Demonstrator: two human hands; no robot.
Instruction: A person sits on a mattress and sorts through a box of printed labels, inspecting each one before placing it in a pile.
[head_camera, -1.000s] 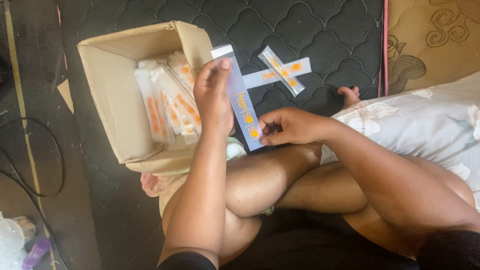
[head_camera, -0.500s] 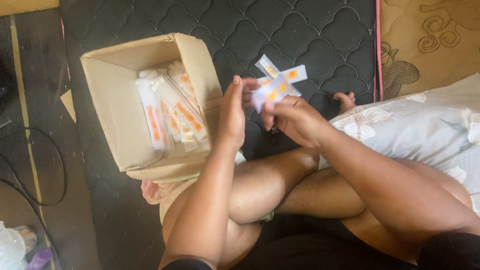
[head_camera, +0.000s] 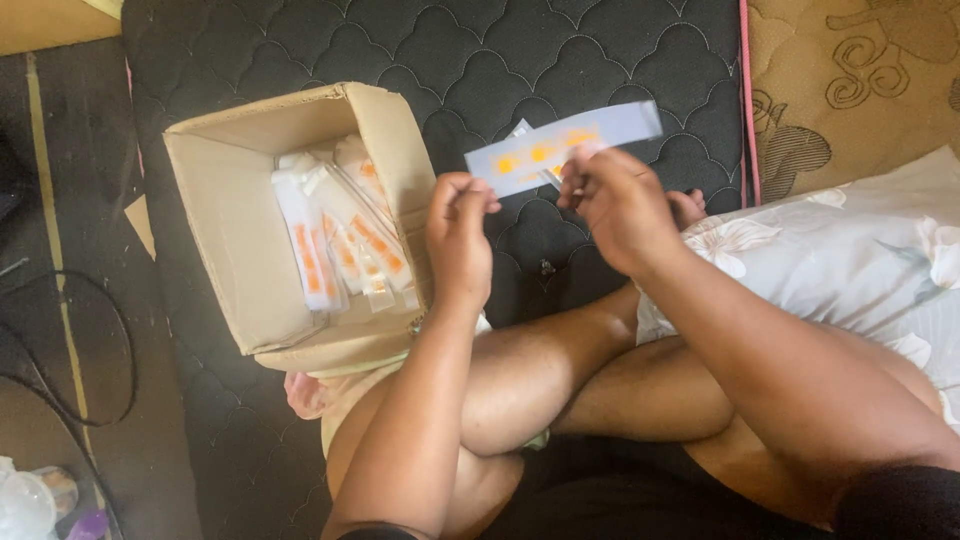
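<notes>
My left hand (head_camera: 458, 236) and my right hand (head_camera: 617, 205) hold a long flat white carton strip with orange marks (head_camera: 560, 148) above a dark quilted mattress (head_camera: 560, 50). The left fingers pinch its lower left end, the right fingers grip near its middle. The strip lies almost level, its right end slightly higher. A second similar piece (head_camera: 520, 128) peeks out behind it on the mattress. To the left stands an open cardboard box (head_camera: 225, 215) with several of the same white-and-orange cartons (head_camera: 340, 240) stacked inside.
My bare crossed legs (head_camera: 540, 380) fill the lower middle. A floral pillow (head_camera: 850, 260) lies at the right, a patterned brown fabric (head_camera: 860, 70) beyond it. A black cable (head_camera: 70, 350) and clear bottles (head_camera: 25, 500) sit on the floor at the left.
The strip swung from upright beside the box to nearly level, and both hands rose with it toward the upper right. The left hand moved away from the box.
</notes>
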